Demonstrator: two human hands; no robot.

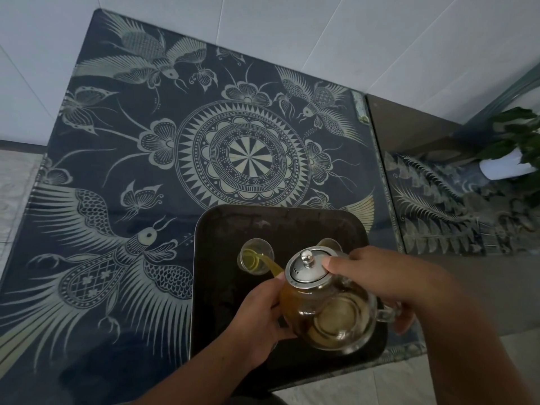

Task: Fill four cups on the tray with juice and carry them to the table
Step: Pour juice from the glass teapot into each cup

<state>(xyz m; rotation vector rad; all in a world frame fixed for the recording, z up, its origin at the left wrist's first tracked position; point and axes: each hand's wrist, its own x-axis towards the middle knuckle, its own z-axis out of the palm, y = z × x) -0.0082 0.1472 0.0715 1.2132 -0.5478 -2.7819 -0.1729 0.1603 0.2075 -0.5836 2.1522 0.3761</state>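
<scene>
A glass teapot (327,311) with a steel lid hangs tilted to the left over the dark tray (280,223). Yellow juice streams from its spout into a small glass cup (255,255) at the tray's left middle. A second cup (328,244) shows partly behind the lid. My right hand (388,279) grips the handle, thumb pressing the lid. My left hand (257,311) steadies the pot's left side. The pot and my hands hide the tray's near part.
The tray sits at the near right of a table with a dark blue cloth (146,171) under glass, patterned with birds and flowers. A second table surface (453,200) adjoins on the right, with a potted plant (514,153) in a white pot. Pale floor tiles surround them.
</scene>
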